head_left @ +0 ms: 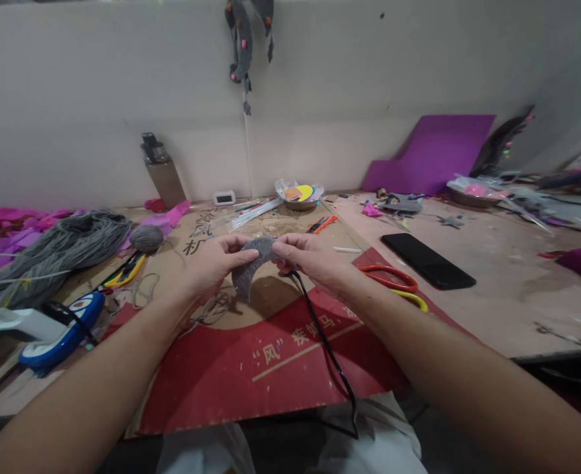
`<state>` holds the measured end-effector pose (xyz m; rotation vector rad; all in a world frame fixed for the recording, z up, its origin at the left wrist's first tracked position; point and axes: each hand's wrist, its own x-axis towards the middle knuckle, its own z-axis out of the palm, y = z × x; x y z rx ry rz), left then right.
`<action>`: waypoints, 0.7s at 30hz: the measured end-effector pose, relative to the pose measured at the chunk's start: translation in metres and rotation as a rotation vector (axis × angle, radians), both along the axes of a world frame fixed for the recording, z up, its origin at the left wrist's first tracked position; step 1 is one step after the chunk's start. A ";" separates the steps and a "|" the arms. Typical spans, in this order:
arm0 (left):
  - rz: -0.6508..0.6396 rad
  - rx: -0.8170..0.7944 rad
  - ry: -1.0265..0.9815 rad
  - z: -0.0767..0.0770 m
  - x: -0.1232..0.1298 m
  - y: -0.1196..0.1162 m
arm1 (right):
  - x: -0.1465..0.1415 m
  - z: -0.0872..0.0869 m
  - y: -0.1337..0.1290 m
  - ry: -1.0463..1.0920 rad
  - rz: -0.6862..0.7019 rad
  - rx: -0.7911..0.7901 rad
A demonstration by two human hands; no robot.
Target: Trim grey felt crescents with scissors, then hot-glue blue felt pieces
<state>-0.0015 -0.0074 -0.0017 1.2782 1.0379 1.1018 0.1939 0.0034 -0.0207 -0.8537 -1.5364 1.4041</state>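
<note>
Both grips, left hand (pixel 217 258) and right hand (pixel 308 254), clamp the ribbed gray crescent (pixel 243 273); we judge a snagged black cable (pixel 322 337) could jerk it loose.

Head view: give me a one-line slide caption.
Left hand and right hand hold a curved gray piece over red-and-brown printed cardboard.
</note>
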 end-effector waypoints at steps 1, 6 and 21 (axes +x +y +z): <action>-0.010 0.003 0.000 0.000 0.000 0.000 | 0.000 0.000 0.000 -0.001 -0.012 0.007; -0.093 -0.041 -0.031 0.000 -0.001 0.000 | 0.000 0.000 0.002 0.083 -0.139 0.024; 0.063 0.017 -0.075 -0.001 -0.009 0.008 | 0.010 0.008 0.005 0.203 -0.028 -0.219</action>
